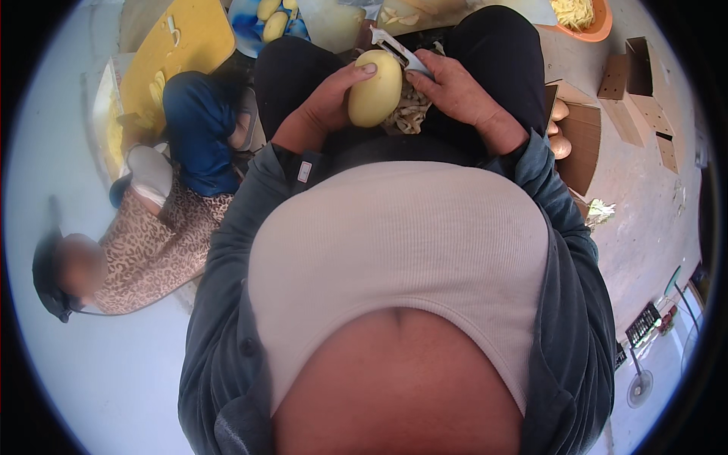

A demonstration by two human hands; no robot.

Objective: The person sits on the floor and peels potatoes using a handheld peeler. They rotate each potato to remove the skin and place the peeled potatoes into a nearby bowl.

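My left hand (327, 100) is closed around a large, pale yellow peeled potato (374, 91), thumb resting on its upper part. A peeler (409, 58) with a light-coloured handle sits in my right hand (460, 89), its head pointing up and to the left, beyond the potato's upper right side. Whether the blade touches the potato I cannot tell. Below and between the hands, a heap of potato peelings (408, 115) lies between my dark-trousered legs.
A blue basin (241, 18) with several peeled potatoes stands ahead on the left, beside a yellow board (199, 47). Far right is an orange basin (604, 24) of shreds. Cardboard boxes (584, 152) stand at right, the nearer holding potatoes (560, 146). A co-worker (155, 243) sits at left.
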